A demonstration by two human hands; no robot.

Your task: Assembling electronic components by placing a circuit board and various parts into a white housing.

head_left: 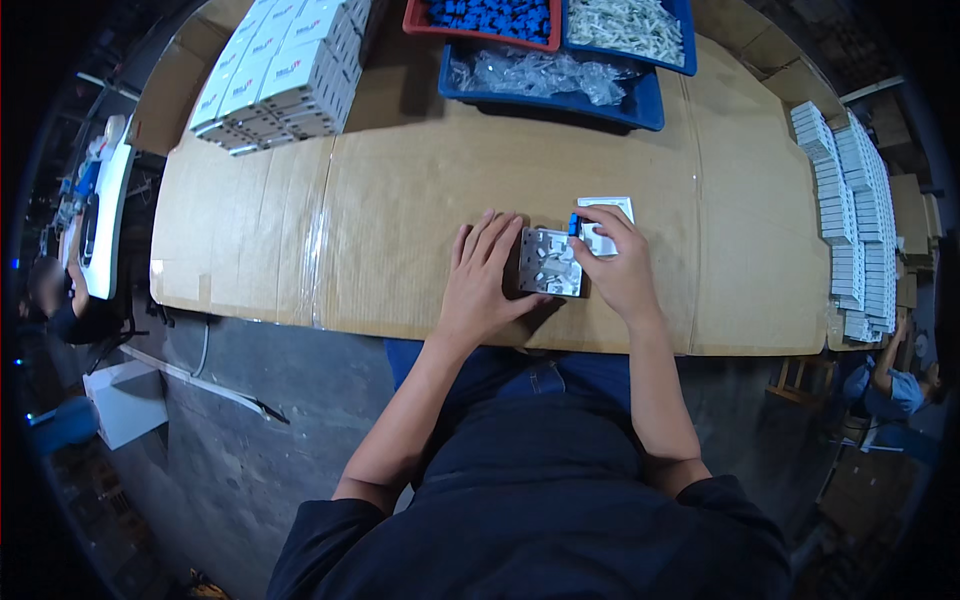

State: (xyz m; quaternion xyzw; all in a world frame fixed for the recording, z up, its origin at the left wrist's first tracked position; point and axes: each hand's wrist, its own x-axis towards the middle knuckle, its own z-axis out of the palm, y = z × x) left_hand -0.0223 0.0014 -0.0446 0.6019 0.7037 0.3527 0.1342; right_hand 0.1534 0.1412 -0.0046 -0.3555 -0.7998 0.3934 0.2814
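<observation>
A shallow, square white plastic housing (550, 262) lies on the cardboard in front of me, small parts visible inside it. My left hand (482, 275) braces it at the left, index finger along its left side and thumb at its near edge; the other fingers are spread on the cardboard. My right hand (620, 262) pinches a small blue piece (574, 224) between thumb and fingers at the housing's upper right corner. Partly under the right hand lies a white square plate (622, 205), much of it hidden.
Cardboard (430, 170) covers the table. At the far side stand a red tray (412, 25) of blue pieces, a blue tray (690, 45) of white parts and another blue tray (600, 114) with clear plastic bags. White boxes (285, 70) are stacked far left, white plates (868, 200) right. People sit at both sides.
</observation>
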